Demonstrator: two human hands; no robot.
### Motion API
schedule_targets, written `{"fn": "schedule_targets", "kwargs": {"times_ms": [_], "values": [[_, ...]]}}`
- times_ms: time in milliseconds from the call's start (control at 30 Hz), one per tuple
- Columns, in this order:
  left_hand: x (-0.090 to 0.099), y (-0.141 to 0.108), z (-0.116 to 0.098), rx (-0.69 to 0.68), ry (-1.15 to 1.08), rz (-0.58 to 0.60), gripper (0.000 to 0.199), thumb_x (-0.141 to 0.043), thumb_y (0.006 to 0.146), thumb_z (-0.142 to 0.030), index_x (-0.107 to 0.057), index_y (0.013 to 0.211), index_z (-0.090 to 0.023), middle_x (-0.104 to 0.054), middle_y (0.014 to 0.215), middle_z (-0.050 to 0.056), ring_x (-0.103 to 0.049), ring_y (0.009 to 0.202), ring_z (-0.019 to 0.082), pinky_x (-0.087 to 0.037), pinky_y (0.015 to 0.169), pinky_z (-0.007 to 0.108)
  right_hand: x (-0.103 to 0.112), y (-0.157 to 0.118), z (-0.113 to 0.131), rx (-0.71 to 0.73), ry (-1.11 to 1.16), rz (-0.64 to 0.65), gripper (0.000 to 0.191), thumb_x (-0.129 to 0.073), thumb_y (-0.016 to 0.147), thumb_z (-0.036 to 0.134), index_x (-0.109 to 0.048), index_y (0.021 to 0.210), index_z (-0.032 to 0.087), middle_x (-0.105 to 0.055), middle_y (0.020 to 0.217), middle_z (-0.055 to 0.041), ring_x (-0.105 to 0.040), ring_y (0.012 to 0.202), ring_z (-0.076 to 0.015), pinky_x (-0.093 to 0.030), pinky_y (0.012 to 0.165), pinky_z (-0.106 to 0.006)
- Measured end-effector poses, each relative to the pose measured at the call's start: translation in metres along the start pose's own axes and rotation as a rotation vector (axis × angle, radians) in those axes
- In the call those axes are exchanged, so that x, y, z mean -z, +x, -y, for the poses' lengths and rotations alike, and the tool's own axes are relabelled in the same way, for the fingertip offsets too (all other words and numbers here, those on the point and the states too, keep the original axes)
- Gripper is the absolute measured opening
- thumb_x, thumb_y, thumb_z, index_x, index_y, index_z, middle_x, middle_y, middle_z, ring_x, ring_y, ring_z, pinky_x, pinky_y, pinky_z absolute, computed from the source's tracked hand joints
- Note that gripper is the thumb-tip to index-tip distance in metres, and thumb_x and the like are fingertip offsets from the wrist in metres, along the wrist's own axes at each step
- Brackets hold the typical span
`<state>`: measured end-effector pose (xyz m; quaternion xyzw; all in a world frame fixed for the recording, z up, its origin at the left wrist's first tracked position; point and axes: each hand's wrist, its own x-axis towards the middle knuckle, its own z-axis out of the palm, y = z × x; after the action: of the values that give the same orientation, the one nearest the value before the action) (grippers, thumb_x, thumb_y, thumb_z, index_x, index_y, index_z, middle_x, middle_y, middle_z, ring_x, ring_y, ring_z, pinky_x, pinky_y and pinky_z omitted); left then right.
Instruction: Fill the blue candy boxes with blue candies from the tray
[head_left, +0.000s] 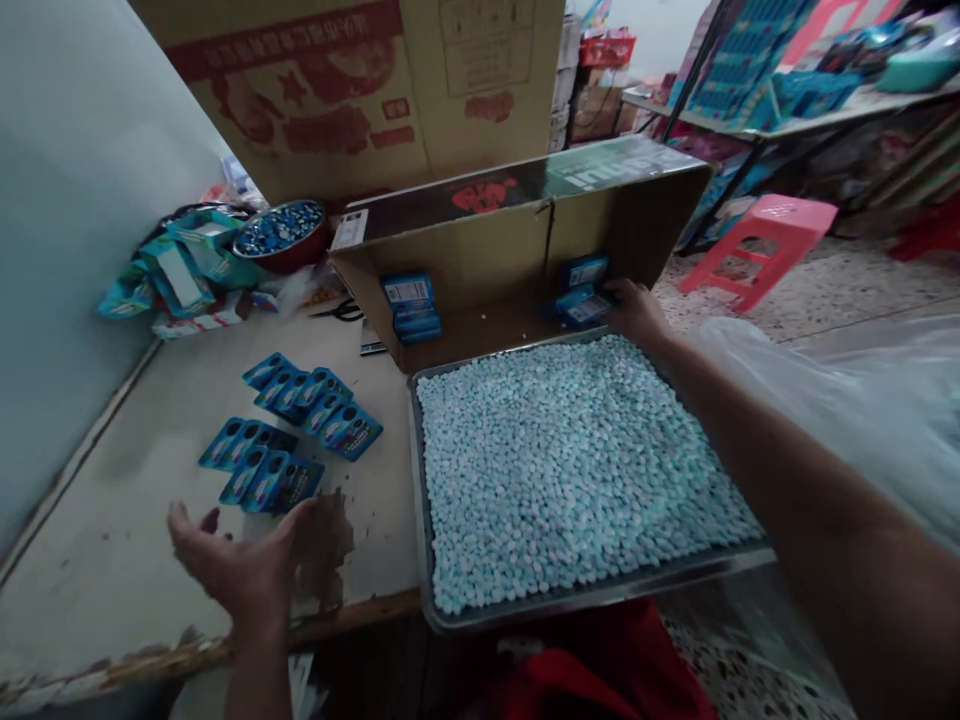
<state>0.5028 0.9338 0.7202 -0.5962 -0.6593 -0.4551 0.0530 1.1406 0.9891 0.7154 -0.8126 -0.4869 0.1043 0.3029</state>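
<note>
My left hand (238,565) hovers over the table's front edge, palm up, with thumb and fingers spread and nothing held. Just beyond it, blue printed blister-type packets (262,465) lie in overlapping groups, with another group (319,400) behind. My right hand (639,315) reaches across to the open side of a cardboard box (480,250). Its curled fingers meet the right edge of a blue packet (585,308) inside; the fingertips are partly hidden. More blue packets (412,308) stand at the box's left. A metal tray (417,500) full of small pale-blue pellets (570,470) lies before the box.
Black scissors (341,310) lie left of the box. Behind are a red bowl (300,255) of blue pieces and opened blue cartons (180,270). A large carton (360,90) rises at the back. A pink stool (761,245) and clear plastic sheeting (847,400) are at right.
</note>
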Motion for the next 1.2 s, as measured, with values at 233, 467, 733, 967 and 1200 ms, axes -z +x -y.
{"fn": "schedule_targets", "kwargs": {"times_ms": [233, 467, 733, 967, 1200], "values": [[-0.149, 0.087, -0.183, -0.695, 0.024, 0.374, 0.036, -0.055, 0.105, -0.017, -0.077, 0.134, -0.021, -0.077, 0.135, 0.015, -0.072, 0.130, 0.034, -0.056, 0.123, 0.052, -0.037, 0.056, 0.020, 0.187, -0.255, 0.232, 0.064, -0.067, 0.093, 0.003, -0.068, 0.156, 0.011, -0.055, 0.161, -0.0294, -0.057, 0.133, -0.0415, -0.044, 0.108, -0.049], [-0.296, 0.175, -0.242, -0.524, 0.268, 0.692, 0.059, -0.039, 0.099, 0.001, -0.065, 0.151, -0.012, -0.053, 0.172, 0.022, -0.040, 0.167, 0.041, -0.028, 0.139, 0.069, -0.041, 0.043, 0.027, 0.306, -0.143, 0.077, 0.053, -0.066, 0.092, 0.012, -0.071, 0.144, 0.018, -0.069, 0.143, -0.0199, -0.063, 0.130, -0.0382, -0.051, 0.114, -0.049], [-0.232, 0.119, -0.211, -0.528, -0.171, 0.544, 0.035, -0.082, 0.094, -0.037, -0.067, 0.119, -0.018, -0.075, 0.118, 0.014, -0.073, 0.119, 0.036, -0.055, 0.116, 0.048, -0.026, -0.048, 0.072, 0.288, 0.902, -0.041, 0.050, -0.089, 0.071, 0.059, -0.069, 0.105, 0.028, -0.072, 0.108, -0.0036, -0.069, 0.109, -0.0279, -0.059, 0.107, -0.045], [-0.174, 0.042, -0.207, -0.083, -0.824, 0.564, 0.060, -0.088, 0.082, -0.071, -0.066, 0.111, -0.023, -0.079, 0.109, 0.005, -0.077, 0.105, 0.027, -0.064, 0.097, 0.040, 0.022, -0.133, 0.099, 0.137, 0.971, 0.318, 0.030, -0.089, 0.074, 0.047, -0.082, 0.095, 0.027, -0.080, 0.097, -0.0027, -0.075, 0.091, -0.0266, -0.062, 0.081, -0.038], [-0.145, 0.017, -0.208, -0.005, -0.983, 0.878, 0.067, -0.095, 0.070, -0.072, -0.062, 0.102, -0.023, -0.077, 0.102, 0.006, -0.076, 0.092, 0.025, -0.067, 0.081, 0.038, 0.062, -0.155, 0.151, 0.488, 0.415, 0.256, 0.090, -0.107, 0.050, 0.026, -0.078, 0.136, 0.030, -0.074, 0.092, 0.0018, -0.069, 0.087, -0.0237, -0.057, 0.082, -0.034]]}}
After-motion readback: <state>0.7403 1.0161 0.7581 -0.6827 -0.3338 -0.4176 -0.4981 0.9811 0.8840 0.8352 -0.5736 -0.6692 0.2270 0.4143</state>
